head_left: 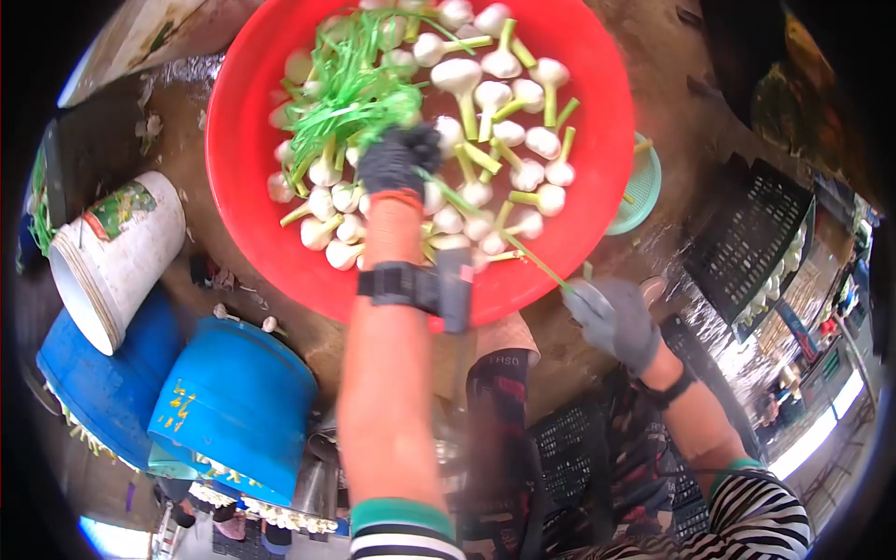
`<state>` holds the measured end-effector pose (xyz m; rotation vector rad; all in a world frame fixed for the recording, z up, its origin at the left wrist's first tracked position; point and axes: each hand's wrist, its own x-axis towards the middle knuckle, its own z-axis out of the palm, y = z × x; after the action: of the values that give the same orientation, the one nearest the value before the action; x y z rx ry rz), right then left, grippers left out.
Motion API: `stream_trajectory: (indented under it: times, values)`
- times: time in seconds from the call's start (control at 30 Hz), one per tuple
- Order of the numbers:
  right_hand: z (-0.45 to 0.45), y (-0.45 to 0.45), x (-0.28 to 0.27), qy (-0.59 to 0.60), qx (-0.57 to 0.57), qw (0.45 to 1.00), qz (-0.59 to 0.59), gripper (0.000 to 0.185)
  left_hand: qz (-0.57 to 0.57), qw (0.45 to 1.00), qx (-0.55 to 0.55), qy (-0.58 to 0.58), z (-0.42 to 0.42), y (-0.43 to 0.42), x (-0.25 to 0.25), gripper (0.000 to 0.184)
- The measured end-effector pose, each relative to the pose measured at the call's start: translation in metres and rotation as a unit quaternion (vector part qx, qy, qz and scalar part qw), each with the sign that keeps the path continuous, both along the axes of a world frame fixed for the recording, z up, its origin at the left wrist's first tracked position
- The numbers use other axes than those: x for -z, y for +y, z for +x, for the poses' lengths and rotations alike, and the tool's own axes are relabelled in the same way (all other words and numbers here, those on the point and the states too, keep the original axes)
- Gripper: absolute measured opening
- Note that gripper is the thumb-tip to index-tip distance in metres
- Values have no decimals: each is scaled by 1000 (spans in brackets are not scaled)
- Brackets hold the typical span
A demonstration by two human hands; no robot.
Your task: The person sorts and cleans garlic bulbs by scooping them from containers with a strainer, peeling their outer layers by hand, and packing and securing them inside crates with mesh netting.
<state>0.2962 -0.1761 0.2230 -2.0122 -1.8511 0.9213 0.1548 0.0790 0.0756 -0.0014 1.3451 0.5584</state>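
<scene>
My left hand (401, 159), in a dark glove, reaches into the red basin (233, 177) beside a bundle of green strips (359, 89). Its fingers are bent and blurred, and what they may hold is hidden. A thin green strip (504, 233) runs from near that hand across the basin's rim to my right hand (616, 322). The gray-gloved fingers of my right hand are closed on the strip's end, just outside the rim. Garlic bulbs with short cut stems (457, 79) lie spread through the basin, around my left hand.
Blue barrels (229, 401) and a white bucket (121, 243) stand at the left. A teal basket (639, 187) sits behind the basin's right edge. A black crate (751, 238) is at the right. My knees are below the basin.
</scene>
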Motion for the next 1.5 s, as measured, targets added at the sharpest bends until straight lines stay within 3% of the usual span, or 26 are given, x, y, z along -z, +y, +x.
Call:
stream_trajectory:
  times: [0.1, 0.13, 0.2, 0.23, 0.27, 0.3, 0.33, 0.37, 0.4, 0.43, 0.47, 0.53, 0.6, 0.63, 0.7, 0.87, 0.9, 0.97, 1.1, 1.13, 1.17, 1.2, 1.3, 1.4, 1.43, 1.5]
  values:
    - [30, -84, -24, 9, 86, 989, -121, 4, 18, 990, 81, 118, -37, 46, 10, 19]
    - [37, -104, -32, 60, 218, 957, -181, 7, 28, 982, 87, 164, -43, 57, 9, 26]
    - [51, -139, -56, 156, 463, 823, -290, 14, 50, 991, 81, 95, -65, 65, -1, 42]
    - [66, -143, -67, 142, 463, 821, -301, 16, -54, 997, 52, -13, -92, 73, 9, 40]
    - [78, -160, -67, 55, 391, 871, -294, 8, -124, 978, 109, -125, -91, 58, 7, 39]
    - [88, -171, -66, -16, 328, 926, -189, 11, -182, 938, 182, -233, -91, 43, 5, 39]
    - [95, -178, -68, -91, 256, 959, -81, 19, -193, 856, 333, -345, -76, 15, -12, 40]
    - [103, -178, -76, -111, 245, 961, -62, 25, -208, 839, 379, -330, -58, -16, -27, 41]
    - [113, -175, -83, -134, 234, 962, -40, 32, -159, 886, 420, -113, -19, -61, -56, 43]
    - [120, -181, -84, -142, 217, 965, -30, 33, -115, 870, 479, 25, 22, -114, -90, 45]
    - [126, -189, -87, -147, 197, 969, -24, 35, -89, 853, 509, 74, 59, -163, -124, 47]
    - [137, -201, -98, -116, 189, 975, -20, 37, 78, 877, 461, -108, 114, -238, -185, 46]
    - [147, -220, -103, -134, 208, 966, 80, 38, 180, 888, 390, -164, 171, -307, -228, 56]
    - [153, -229, -112, -123, 228, 963, 77, 39, 390, 755, 516, -105, 196, -321, -242, 59]
    - [167, -247, -136, -100, 269, 955, 75, 40, 531, 559, 635, -58, 230, -351, -260, 65]
    - [205, -310, -166, -70, 328, 941, 37, 38, 348, 553, 749, -114, 280, -407, -280, 76]
    - [210, -323, -167, -70, 334, 939, 44, 36, 285, 581, 753, -120, 288, -415, -282, 60]
    - [239, -360, -170, -94, 346, 929, 86, 34, 395, 461, 773, -187, 308, -438, -277, 53]
    - [272, -407, -179, -122, 366, 918, 95, 27, 273, 497, 812, -140, 340, -465, -304, 28]
    - [282, -415, -186, -131, 414, 894, 107, 23, 222, 515, 820, -112, 347, -469, -310, 23]
    - [291, -422, -192, -137, 462, 868, 120, 20, 357, 438, 813, -139, 343, -467, -314, 25]
    - [301, -430, -199, -140, 507, 840, 135, 17, 403, 415, 803, -143, 345, -468, -320, 25]
    - [316, -457, -191, 11, 722, 665, 189, 25, 418, 455, 779, -109, 363, -482, -331, 27]
    - [324, -486, -167, 148, 793, 562, 180, 25, 410, 488, 766, -85, 388, -504, -334, 29]
    - [325, -499, -153, 120, 771, 601, 176, 25, 405, 494, 765, -81, 396, -510, -334, 30]
    - [329, -512, -136, 217, 847, 455, 167, 26, 391, 502, 768, -75, 412, -519, -333, 31]
